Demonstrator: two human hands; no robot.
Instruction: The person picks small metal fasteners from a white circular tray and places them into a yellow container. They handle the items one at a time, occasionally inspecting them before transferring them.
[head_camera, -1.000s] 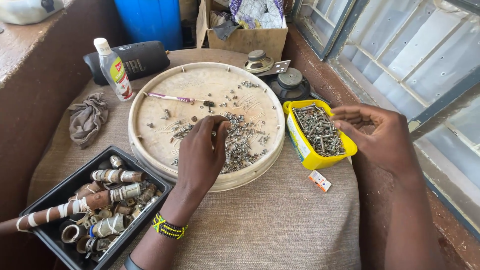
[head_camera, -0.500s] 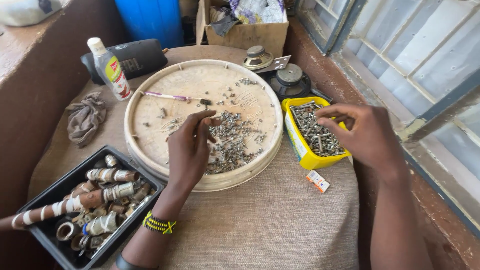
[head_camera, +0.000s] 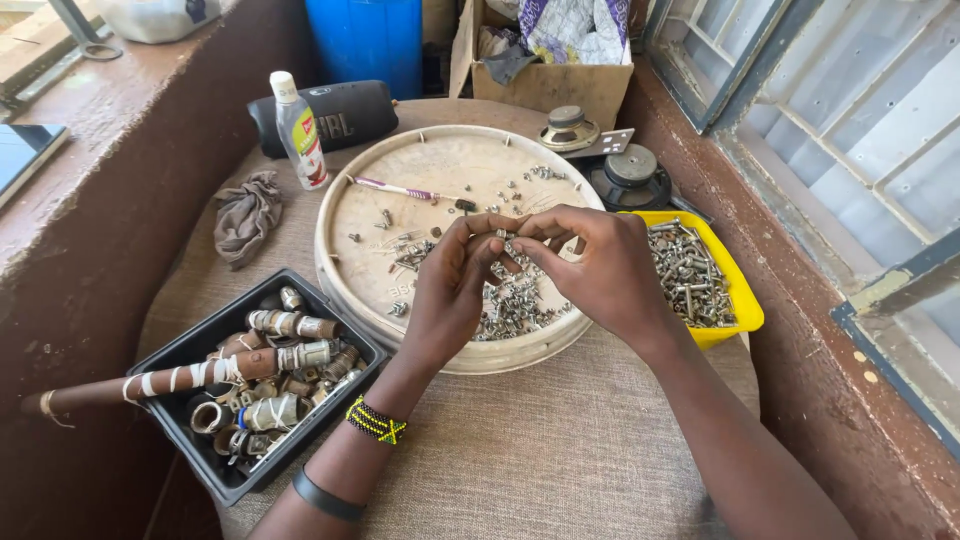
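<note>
My left hand (head_camera: 455, 285) and right hand (head_camera: 600, 270) meet over the round tray (head_camera: 350, 290), both grips pinching one small screw (head_camera: 500, 236) between fingertips. It sits above the loose screw pile (head_camera: 515, 305); if my pinch slips, I judge it drops in and is lost among them.

Yellow tray (head_camera: 745, 312), black bin (head_camera: 190, 360), blue barrel (head_camera: 370, 40) — green-and-yellow beaded wristband (head_camera: 376, 421), cream round tray (head_camera: 430, 170)
</note>
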